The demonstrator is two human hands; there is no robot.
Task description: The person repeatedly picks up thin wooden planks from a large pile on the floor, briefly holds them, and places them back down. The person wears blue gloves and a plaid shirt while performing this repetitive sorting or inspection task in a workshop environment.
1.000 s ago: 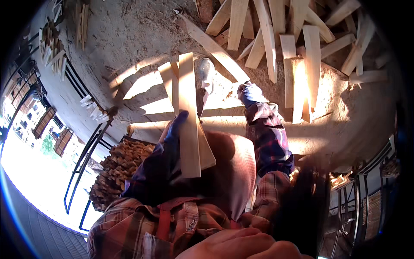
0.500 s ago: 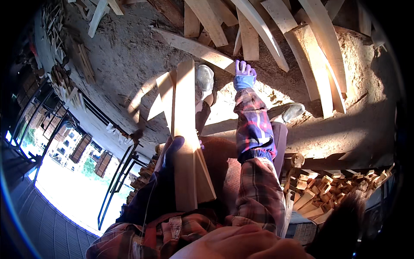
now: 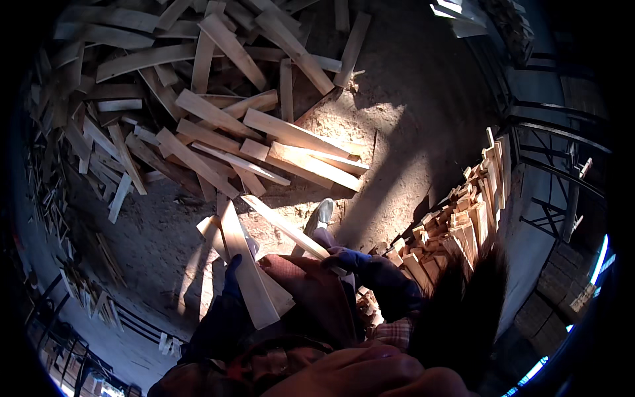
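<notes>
My left hand (image 3: 232,271), in a dark blue glove, is closed round the side of two pale wooden boards (image 3: 246,278). They lie crossed at a slight angle, slanting over my lap with their far ends above the floor. Part of this hand is hidden by the boards. My gloved right hand (image 3: 345,259) grips the near end of a narrower wooden board (image 3: 286,226), which points away and to the left toward the heap. A reddish cloth (image 3: 297,281) covers my lap between the two hands.
A large heap of loose boards (image 3: 228,49) spreads over the dusty floor ahead and to the left. Stacked wood pieces (image 3: 456,225) stand close on my right. My shoe (image 3: 323,213) rests between me and the heap. Metal framing (image 3: 549,172) lines the far right.
My right hand was stretched out at the end of a board on the floor; it is now back near my lap, gripping a board. The view has swung to the right.
</notes>
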